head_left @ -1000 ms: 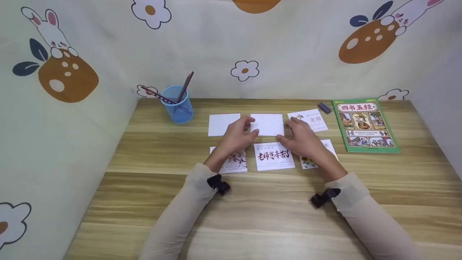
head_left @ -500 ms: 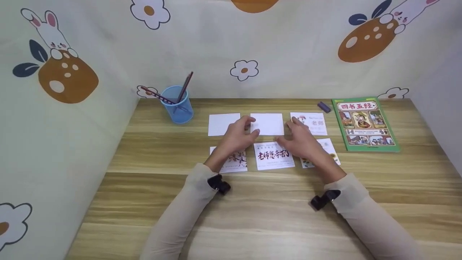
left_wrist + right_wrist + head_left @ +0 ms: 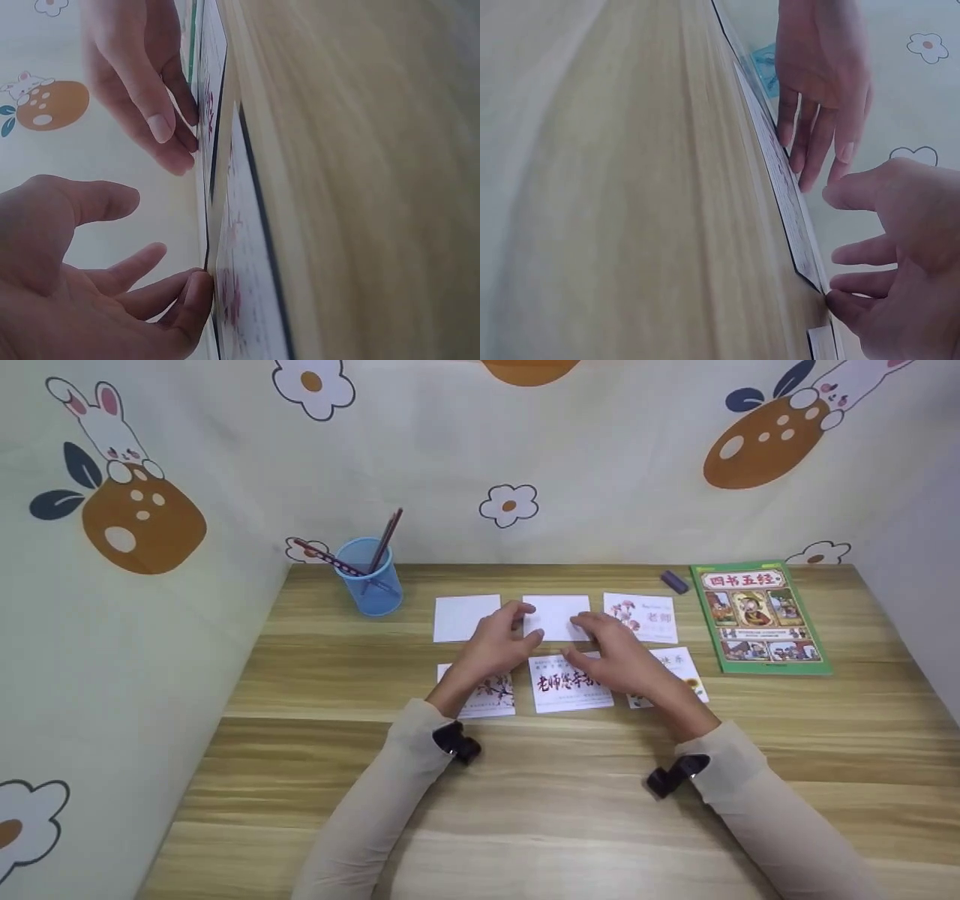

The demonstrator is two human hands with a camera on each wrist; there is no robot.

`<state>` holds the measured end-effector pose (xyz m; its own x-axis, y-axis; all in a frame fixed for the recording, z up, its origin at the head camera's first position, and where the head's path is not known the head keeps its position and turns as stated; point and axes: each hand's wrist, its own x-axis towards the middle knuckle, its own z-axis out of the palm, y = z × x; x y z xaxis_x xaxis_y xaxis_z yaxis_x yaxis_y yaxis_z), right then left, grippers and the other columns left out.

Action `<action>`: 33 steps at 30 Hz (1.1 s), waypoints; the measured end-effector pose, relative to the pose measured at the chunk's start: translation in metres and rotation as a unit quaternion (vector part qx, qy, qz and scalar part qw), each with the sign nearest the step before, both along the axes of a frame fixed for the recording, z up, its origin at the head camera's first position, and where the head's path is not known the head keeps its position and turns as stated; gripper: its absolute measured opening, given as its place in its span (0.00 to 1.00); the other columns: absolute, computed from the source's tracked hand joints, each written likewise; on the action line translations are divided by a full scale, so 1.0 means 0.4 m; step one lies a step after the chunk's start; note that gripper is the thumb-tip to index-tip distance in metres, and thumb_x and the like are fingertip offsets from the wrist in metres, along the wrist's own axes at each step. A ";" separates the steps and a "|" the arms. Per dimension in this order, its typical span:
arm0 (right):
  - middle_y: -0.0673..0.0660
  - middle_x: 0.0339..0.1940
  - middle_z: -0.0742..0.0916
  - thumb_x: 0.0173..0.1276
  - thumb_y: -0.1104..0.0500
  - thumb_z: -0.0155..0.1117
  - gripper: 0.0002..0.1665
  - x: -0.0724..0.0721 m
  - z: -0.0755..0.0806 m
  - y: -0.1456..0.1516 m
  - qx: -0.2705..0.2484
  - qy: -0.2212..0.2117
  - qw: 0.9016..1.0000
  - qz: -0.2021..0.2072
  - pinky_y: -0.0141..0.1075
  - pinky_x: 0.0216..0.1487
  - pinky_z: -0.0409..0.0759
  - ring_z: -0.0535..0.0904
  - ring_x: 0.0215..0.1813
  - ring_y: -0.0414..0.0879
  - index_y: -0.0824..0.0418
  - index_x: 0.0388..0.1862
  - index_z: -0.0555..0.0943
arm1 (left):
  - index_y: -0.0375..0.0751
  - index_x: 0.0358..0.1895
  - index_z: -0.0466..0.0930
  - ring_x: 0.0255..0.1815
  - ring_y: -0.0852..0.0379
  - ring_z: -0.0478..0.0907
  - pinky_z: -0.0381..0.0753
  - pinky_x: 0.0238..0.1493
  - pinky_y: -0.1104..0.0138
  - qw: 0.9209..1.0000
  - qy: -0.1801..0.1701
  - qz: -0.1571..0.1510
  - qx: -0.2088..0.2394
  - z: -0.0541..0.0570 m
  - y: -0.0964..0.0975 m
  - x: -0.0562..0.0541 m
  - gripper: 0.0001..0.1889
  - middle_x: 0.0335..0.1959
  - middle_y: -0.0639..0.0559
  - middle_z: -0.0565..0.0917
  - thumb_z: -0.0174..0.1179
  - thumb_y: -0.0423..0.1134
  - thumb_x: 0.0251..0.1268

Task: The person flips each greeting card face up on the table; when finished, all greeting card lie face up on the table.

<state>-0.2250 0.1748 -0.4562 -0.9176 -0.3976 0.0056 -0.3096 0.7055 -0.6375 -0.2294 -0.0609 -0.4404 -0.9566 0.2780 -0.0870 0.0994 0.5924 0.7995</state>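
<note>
Six-card layout aside, two rows of paper cards lie flat under my hands. My left hand (image 3: 499, 639) hovers with loosely bent fingers between the blank left card (image 3: 456, 619) and the blank middle card (image 3: 553, 613). Its forearm partly covers a blossom-printed card (image 3: 491, 699). My right hand (image 3: 621, 656) has spread fingers, the index at the middle card's right edge and the thumb over the card with large red lettering (image 3: 570, 694). Beside it lie a pink-flower card (image 3: 654, 619) and a partly hidden sunflower card (image 3: 684, 669). Neither hand grips anything.
A blue pencil cup (image 3: 373, 585) with several pencils stands at the back left. At the back right lie a green-bordered book (image 3: 761, 619) and a small dark eraser-like block (image 3: 674, 582). A patterned cloth (image 3: 600, 472) hangs behind the wooden table (image 3: 540, 810).
The pink-flower card has turned from tilted to straight. My right hand has since slid left off it, toward the blank middle card. My left hand has hardly moved.
</note>
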 end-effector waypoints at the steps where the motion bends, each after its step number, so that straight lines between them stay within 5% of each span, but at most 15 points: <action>1: 0.72 0.81 0.74 0.79 0.51 0.67 0.38 0.000 -0.001 0.000 0.001 0.003 1.000 0.006 0.62 0.86 0.64 0.67 0.84 0.68 0.68 0.80 0.71 | 0.42 0.78 0.72 0.81 0.42 0.72 0.71 0.82 0.50 1.000 0.003 -0.002 0.001 0.000 0.000 0.000 0.28 0.79 0.37 0.74 0.62 0.46 0.80; 8: 0.68 0.78 0.78 0.78 0.50 0.68 0.37 0.001 -0.003 0.002 -0.004 0.007 1.000 0.014 0.59 0.83 0.69 0.72 0.81 0.64 0.67 0.79 0.74 | 0.43 0.75 0.75 0.75 0.42 0.80 0.80 0.75 0.55 0.996 0.036 -0.005 0.087 0.000 0.003 -0.001 0.25 0.77 0.41 0.75 0.62 0.41 0.80; 15: 0.67 0.79 0.76 0.77 0.54 0.70 0.38 0.004 0.006 -0.002 -0.052 0.009 0.998 0.015 0.58 0.80 0.74 0.74 0.79 0.63 0.64 0.81 0.71 | 0.40 0.74 0.73 0.71 0.45 0.83 0.84 0.70 0.63 0.970 0.067 -0.009 0.235 0.004 0.016 -0.002 0.24 0.77 0.43 0.74 0.61 0.34 0.80; 20: 0.65 0.86 0.67 0.79 0.56 0.68 0.48 0.005 0.008 -0.010 -0.139 -0.008 0.990 0.024 0.51 0.75 0.81 0.76 0.79 0.63 0.54 0.90 0.55 | 0.37 0.81 0.62 0.69 0.42 0.84 0.83 0.72 0.61 0.958 0.060 -0.025 0.280 -0.002 0.028 -0.001 0.31 0.78 0.37 0.73 0.61 0.35 0.81; 23: 0.63 0.88 0.64 0.80 0.59 0.68 0.54 0.004 0.011 -0.015 -0.192 0.013 0.981 0.034 0.46 0.70 0.85 0.81 0.74 0.62 0.42 0.92 0.48 | 0.36 0.81 0.65 0.73 0.41 0.80 0.80 0.75 0.59 0.961 0.052 -0.060 0.263 -0.009 0.036 0.002 0.30 0.78 0.38 0.74 0.61 0.35 0.81; 26: 0.63 0.86 0.67 0.79 0.62 0.68 0.53 0.003 0.014 -0.014 -0.203 0.045 0.977 0.038 0.41 0.66 0.87 0.85 0.69 0.59 0.38 0.92 0.51 | 0.37 0.78 0.71 0.78 0.40 0.75 0.76 0.79 0.54 0.969 0.066 -0.101 0.215 -0.016 0.043 0.005 0.27 0.77 0.40 0.75 0.61 0.36 0.82; 33: 0.65 0.81 0.74 0.79 0.60 0.67 0.43 0.002 0.015 -0.005 -0.145 0.060 0.988 -0.001 0.46 0.67 0.87 0.84 0.70 0.59 0.61 0.88 0.62 | 0.41 0.77 0.74 0.81 0.44 0.71 0.67 0.85 0.54 0.985 0.095 -0.128 0.070 -0.015 0.036 0.010 0.27 0.78 0.42 0.76 0.64 0.42 0.80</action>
<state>-0.2240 0.1728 -0.4501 -0.9045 -0.3606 0.2275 -0.3933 0.4998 -0.7717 -0.2254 -0.0466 -0.4465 -0.8490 0.5085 0.1436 0.3870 0.4133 0.8242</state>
